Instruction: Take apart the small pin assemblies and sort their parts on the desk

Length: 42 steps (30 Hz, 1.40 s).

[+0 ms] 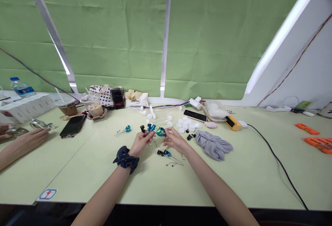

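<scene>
Over the middle of the table, my left hand (140, 143) pinches a small shiny blue-green metal part (159, 132) between thumb and fingers. The fingertips of my right hand (176, 140) close on its right end; the exact contact is partly hidden. Just beyond my left fingers stand blue-and-black small parts (150, 127). Below my hands lie black and blue pieces with thin metal rods (167, 153). Another blue piece with thin rods (127, 129) rests to the left. Right of my right hand are several small black knobs (190, 136) and white round caps (185, 124).
A grey cloth (214, 144), a phone (195, 115) and a yellow device (232, 123) lie right. Orange tools (319, 143) sit farther right, past a black cable (275, 163). At left are iced drinks (94, 108), a black phone (73, 126) and another person's hand (33, 137).
</scene>
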Available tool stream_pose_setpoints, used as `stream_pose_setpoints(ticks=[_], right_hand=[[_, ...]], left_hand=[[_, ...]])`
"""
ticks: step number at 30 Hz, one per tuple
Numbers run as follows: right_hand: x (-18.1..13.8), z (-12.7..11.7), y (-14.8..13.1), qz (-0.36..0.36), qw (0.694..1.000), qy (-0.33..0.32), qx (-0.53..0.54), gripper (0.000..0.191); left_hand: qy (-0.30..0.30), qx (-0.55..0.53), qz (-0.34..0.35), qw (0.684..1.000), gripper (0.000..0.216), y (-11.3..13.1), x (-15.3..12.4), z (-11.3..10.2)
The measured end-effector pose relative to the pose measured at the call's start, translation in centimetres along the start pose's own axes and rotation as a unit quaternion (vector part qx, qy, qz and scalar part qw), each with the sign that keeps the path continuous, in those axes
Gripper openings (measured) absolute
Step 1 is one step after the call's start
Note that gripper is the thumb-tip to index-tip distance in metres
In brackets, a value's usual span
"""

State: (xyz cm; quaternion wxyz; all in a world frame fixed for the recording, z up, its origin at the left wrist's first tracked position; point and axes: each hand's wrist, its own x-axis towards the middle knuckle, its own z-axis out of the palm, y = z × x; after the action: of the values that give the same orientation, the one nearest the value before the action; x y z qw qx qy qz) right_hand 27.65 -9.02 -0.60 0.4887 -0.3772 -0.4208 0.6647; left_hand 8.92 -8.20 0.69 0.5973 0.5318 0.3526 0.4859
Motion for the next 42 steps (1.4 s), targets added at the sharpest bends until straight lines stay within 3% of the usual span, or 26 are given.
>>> stream_pose_setpoints(ticks=[2, 7, 12, 17, 20, 22, 27, 30, 32, 35, 39, 42], right_hand=[[0.1, 0.0, 0.2, 0.037, 0.999, -0.019, -0.015, 0.04], [0.1, 0.1, 0.0, -0.07, 0.997, 0.014, 0.015, 0.051], [0.1, 0.0, 0.0, 0.01, 1.0, -0.024, -0.006, 0.038], [0.0, 0.3, 0.0, -0.156, 0.981, 0.023, -0.112, 0.031], [-0.1, 0.6, -0.3, -0.193, 0.968, 0.024, -0.158, 0.031], [-0.1, 0.7, -0.4, -0.169, 0.977, 0.02, -0.131, 0.035], [0.1, 0.2, 0.1, -0.033, 0.997, 0.008, -0.064, 0.044], [0.2, 0.0, 0.3, -0.077, 0.995, -0.005, -0.068, 0.038], [0.2, 0.1, 0.4, -0.11, 0.993, 0.007, -0.039, 0.044], [0.4, 0.3, 0.6, -0.056, 0.998, 0.028, -0.008, 0.044], [0.8, -0.5, 0.7, -0.03, 0.995, 0.061, -0.07, 0.038], [0.8, -2.3, -0.3, -0.063, 0.964, 0.114, -0.231, 0.024]], left_hand=[[-0.005, -0.002, -0.001, 1.0, 0.032, -0.1, 0.0, 0.0], [-0.004, -0.011, 0.002, 1.0, 0.033, -0.1, 0.1, 0.0], [-0.005, -0.013, -0.003, 1.0, 0.033, -0.1, -0.1, 0.1], [0.001, -0.044, -0.015, 0.999, 0.035, -0.3, 0.1, 0.1], [0.007, -0.08, -0.022, 0.997, 0.037, -0.6, 0.3, -0.1], [0.007, -0.095, -0.023, 0.995, 0.037, -0.7, 0.3, -0.3], [0.001, -0.071, -0.018, 0.997, 0.039, -0.7, 0.3, -0.3], [-0.002, -0.053, -0.019, 0.998, 0.04, -0.6, 0.2, -0.2], [-0.002, -0.047, -0.02, 0.999, 0.041, -0.6, 0.2, -0.1], [-0.002, -0.044, -0.02, 0.999, 0.04, -0.7, 0.3, -0.2], [0.003, -0.052, -0.021, 0.998, 0.039, -0.9, 0.5, -0.5], [0.009, -0.045, -0.032, 0.998, 0.04, -0.9, 0.6, -0.6]])
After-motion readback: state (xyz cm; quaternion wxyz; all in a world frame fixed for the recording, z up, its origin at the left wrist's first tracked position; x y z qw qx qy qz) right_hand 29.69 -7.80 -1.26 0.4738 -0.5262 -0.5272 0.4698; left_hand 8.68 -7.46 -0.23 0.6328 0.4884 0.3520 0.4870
